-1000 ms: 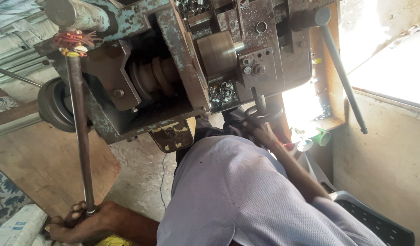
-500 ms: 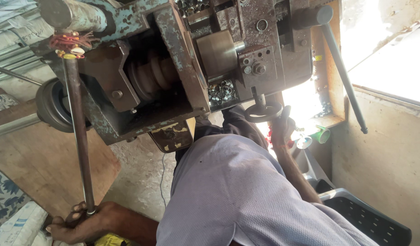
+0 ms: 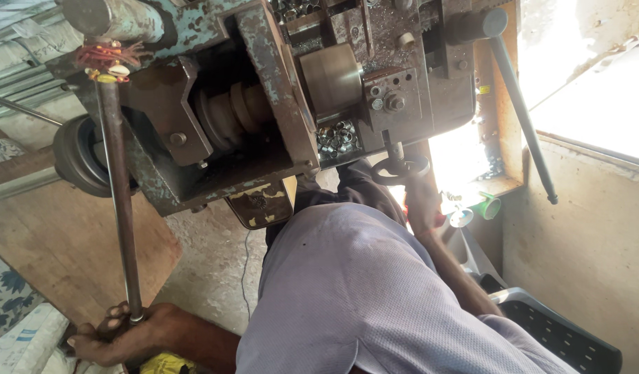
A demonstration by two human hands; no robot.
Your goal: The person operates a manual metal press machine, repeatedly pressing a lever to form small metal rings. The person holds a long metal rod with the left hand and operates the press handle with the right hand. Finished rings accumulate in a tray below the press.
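My left hand (image 3: 115, 332) is at the bottom left, closed around the lower end of a long steel lever rod (image 3: 118, 208). The rod runs up to an old blue-green lathe-like machine (image 3: 264, 90), where red thread is tied around it. My right hand (image 3: 420, 201) reaches past my grey-shirted body to a small black handwheel (image 3: 400, 168) under the machine's tool block. It touches the wheel's lower right rim, but glare hides the fingers. A brass-coloured chuck (image 3: 332, 77) sits above a pile of small metal rings (image 3: 335, 137).
A second long lever (image 3: 524, 118) slants down at the right beside a bright window opening. A black pulley (image 3: 80, 156) sticks out at the machine's left. A wooden board (image 3: 70, 249) lies on the concrete floor, with a dark plastic chair (image 3: 562, 332) at the bottom right and green cups (image 3: 487, 206).
My right hand has slid to the right along with the handwheel's place in view. My left hand has kept its hold on the rod. The view has shifted slightly.
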